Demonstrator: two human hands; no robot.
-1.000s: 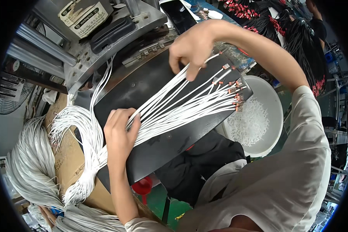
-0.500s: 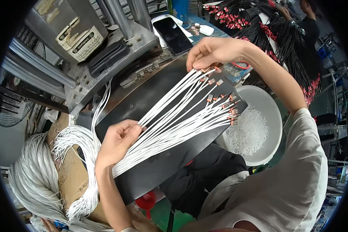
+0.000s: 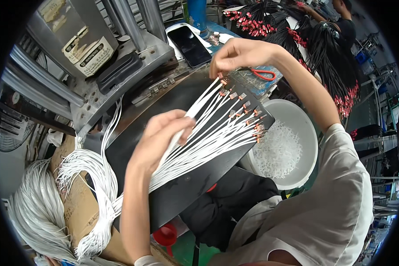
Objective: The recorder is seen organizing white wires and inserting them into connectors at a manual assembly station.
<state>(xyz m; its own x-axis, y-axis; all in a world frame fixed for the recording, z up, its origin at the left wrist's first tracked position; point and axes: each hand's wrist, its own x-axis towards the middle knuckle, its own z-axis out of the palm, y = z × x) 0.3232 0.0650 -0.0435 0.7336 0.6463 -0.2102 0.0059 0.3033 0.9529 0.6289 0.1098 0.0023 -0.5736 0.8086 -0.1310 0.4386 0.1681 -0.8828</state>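
White cables [image 3: 204, 153] with metal plugs and orange-red bits at their ends [image 3: 258, 133] lie fanned over a dark flat board [image 3: 177, 190]. My left hand [image 3: 157, 135] is closed round a small bunch of them, about midway along the board and slightly blurred. At the board's far edge, my right hand [image 3: 241, 55] has its fingers bent together at the plug ends of this same bunch; the fingertips partly hide those plugs. The other cables spread out below the bunch, their plugs pointing right.
A metal press frame [image 3: 133, 57] stands at the far left, beside a phone [image 3: 189, 46]. Red-handled scissors [image 3: 264, 74] lie behind the board. A white tub [image 3: 312, 146] holds clear scraps. Thick white cable bundles [image 3: 35, 208] hang left. A person [image 3: 343, 26] stands behind black cables [image 3: 326, 57].
My left hand has slid up and right along the bunch, toward the plugs. My right hand stays at the plug ends, drawing them closer together. The whole view has shifted slightly.
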